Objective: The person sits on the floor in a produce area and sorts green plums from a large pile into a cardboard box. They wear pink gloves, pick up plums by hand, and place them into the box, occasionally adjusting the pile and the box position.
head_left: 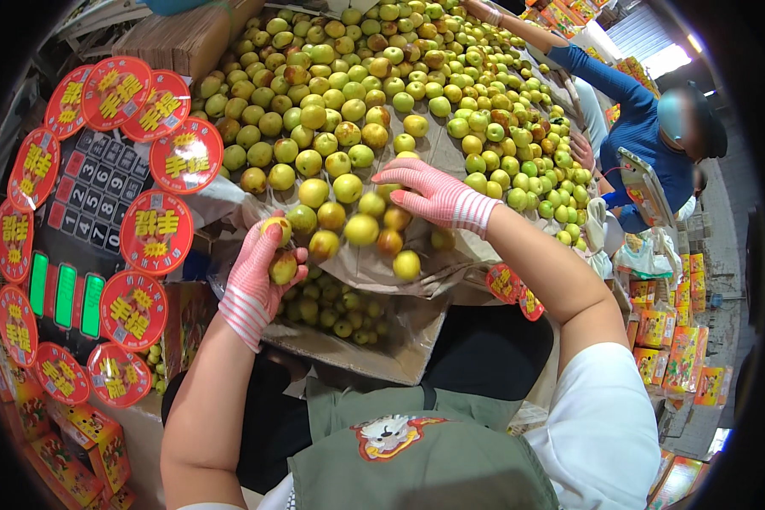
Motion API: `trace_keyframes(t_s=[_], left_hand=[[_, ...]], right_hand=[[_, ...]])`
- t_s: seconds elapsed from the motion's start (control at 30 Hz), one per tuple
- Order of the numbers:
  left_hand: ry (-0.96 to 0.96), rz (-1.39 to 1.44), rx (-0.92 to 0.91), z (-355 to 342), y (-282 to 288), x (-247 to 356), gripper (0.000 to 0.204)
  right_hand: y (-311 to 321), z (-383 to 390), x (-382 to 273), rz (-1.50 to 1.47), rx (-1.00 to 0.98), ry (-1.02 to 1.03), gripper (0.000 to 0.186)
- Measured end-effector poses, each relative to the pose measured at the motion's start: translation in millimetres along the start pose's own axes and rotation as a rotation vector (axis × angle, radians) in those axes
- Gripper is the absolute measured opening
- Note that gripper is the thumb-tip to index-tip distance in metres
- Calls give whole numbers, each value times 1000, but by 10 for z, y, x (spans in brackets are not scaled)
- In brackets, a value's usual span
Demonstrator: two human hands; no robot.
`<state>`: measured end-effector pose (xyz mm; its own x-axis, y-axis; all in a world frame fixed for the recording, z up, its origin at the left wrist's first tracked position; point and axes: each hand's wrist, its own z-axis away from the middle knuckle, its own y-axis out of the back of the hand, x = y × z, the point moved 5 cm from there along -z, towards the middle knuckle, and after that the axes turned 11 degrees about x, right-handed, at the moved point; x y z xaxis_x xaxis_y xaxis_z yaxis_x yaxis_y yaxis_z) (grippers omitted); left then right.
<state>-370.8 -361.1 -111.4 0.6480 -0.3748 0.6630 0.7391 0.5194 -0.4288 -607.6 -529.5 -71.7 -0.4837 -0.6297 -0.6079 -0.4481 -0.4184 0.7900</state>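
My left hand (248, 276), in a pink-and-white striped glove with bare fingertips, is closed on jujubes. One yellow-green jujube (283, 269) rests in its fingers, and a second fruit (276, 227) sits at the thumb and index finger. My right hand (440, 199), gloved alike, reaches palm down over the loose jujubes (361, 229) with its fingers stretched out and apart. Some fruits by its fingertips are blurred. Beyond both hands spreads a big heap of jujubes (331, 93), green to brownish red. Below them, an open cardboard box (404, 353) holds more fruit.
At the left stands a scale's dark keypad and display panel (81, 229), ringed with round red stickers. Stacked cardboard (166, 42) lies at the back left. Across the heap at the right, a co-worker in blue (633, 127) reaches over the fruit. Colourful cartons (680, 348) are piled at the right.
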Motion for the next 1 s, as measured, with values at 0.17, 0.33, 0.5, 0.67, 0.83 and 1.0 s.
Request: trace_keyframes(t_s=[0.17,0.33,0.5,0.67,0.83,1.0], left_hand=[[-6,-34,-35,-19,63,-13,57],[-27,-34,-79,3,112,47,56],[-75,-30,-124,75,365,54,45],[19,-4,-142,136,434,26,40],[-11,12,-192,140,375,111,43],[-78,-39,-140,10,247,186,59]], right_hand=[[632,-778,629,164,429,-49,42],[1498,-1398,2135,365,617,-562,59],[1353,-1947,2488,344,410,-632,59],[1370,-2231,2854,63,346,-641,70],[1225,-2015,2203,-171,232,-768,80],[961,-1866,1819,-263,-40,-649,86]])
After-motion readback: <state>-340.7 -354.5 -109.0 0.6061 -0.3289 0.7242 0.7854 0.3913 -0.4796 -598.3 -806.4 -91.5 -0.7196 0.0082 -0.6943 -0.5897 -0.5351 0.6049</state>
